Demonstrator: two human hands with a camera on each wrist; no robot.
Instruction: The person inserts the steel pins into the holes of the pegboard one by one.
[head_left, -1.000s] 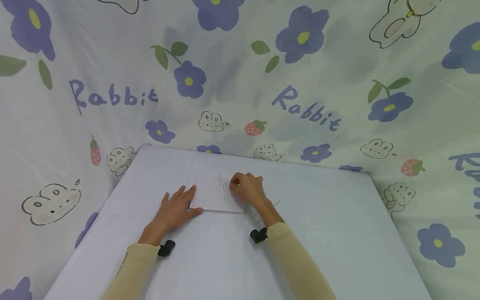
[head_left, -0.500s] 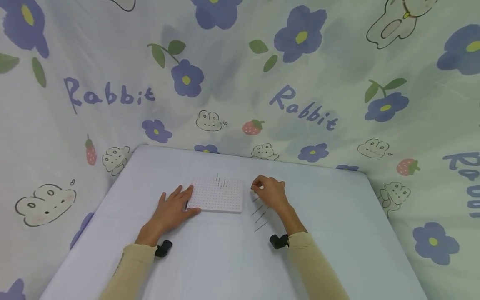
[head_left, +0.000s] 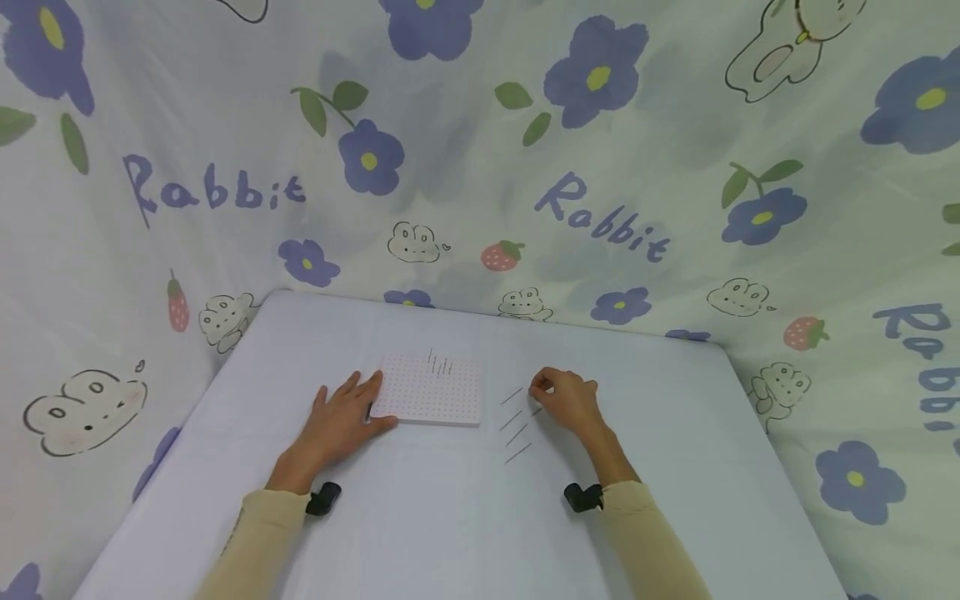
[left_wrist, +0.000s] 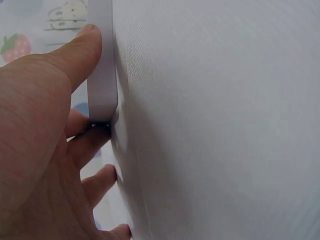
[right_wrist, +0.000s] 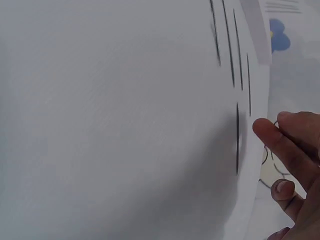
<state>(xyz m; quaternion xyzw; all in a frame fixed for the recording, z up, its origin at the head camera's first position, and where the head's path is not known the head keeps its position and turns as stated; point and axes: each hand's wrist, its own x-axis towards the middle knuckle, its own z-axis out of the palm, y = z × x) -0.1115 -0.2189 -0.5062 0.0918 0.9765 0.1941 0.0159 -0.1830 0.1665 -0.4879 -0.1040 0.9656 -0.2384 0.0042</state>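
A white perforated board (head_left: pixel 431 400) lies on the table, with several thin dark sticks (head_left: pixel 439 365) standing upright in its far part. My left hand (head_left: pixel 341 423) rests at the board's left side with fingers spread. In the left wrist view its thumb (left_wrist: pixel 85 52) touches the board's front edge (left_wrist: pixel 102 75). Right of the board, several more thin dark sticks (head_left: pixel 513 432) lie on the cloth. My right hand (head_left: pixel 572 402) hovers by them, thumb and index finger close together. In the right wrist view its fingertips are apart from the nearest stick (right_wrist: pixel 237 140), and nothing shows between them.
A white cloth covers the table (head_left: pixel 450 533). Behind it and along its sides hangs a printed curtain (head_left: pixel 465 167) with flowers and rabbits. Black wrist cameras (head_left: pixel 324 498) are worn at both sleeves.
My right hand has left the board and moved right to the loose sticks, uncovering the standing sticks and the board's right part. The left hand stays at the board.
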